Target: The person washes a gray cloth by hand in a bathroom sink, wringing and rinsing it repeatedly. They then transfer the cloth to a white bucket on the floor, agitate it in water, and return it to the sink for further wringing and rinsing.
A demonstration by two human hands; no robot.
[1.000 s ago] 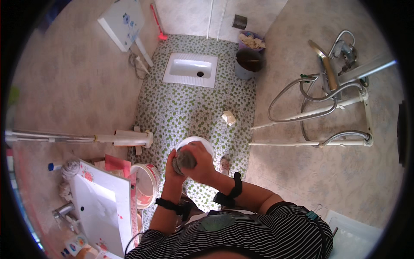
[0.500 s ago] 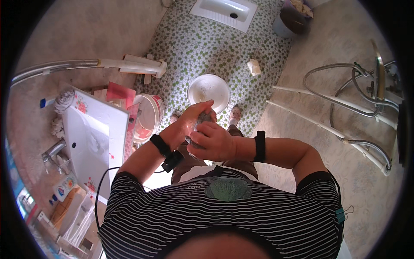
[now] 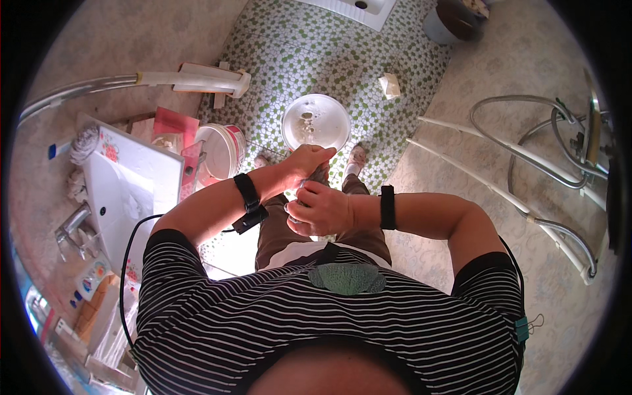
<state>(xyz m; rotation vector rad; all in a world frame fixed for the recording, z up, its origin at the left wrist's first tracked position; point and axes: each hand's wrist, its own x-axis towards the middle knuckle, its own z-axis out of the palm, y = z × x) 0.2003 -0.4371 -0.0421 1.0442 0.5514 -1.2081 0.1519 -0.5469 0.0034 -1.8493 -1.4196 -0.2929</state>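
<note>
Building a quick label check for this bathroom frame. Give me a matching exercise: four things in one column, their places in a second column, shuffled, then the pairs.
Things:
1. white basin
2. white bucket
3. wash sink
4. grey object

Places:
A. between the left hand and the right hand
B. at the person's far left, by the wall
C. on the green mosaic floor, ahead of the hands
D. beside the sink, with a red rim

Pairs: 1-C, 2-D, 3-B, 4-A
</note>
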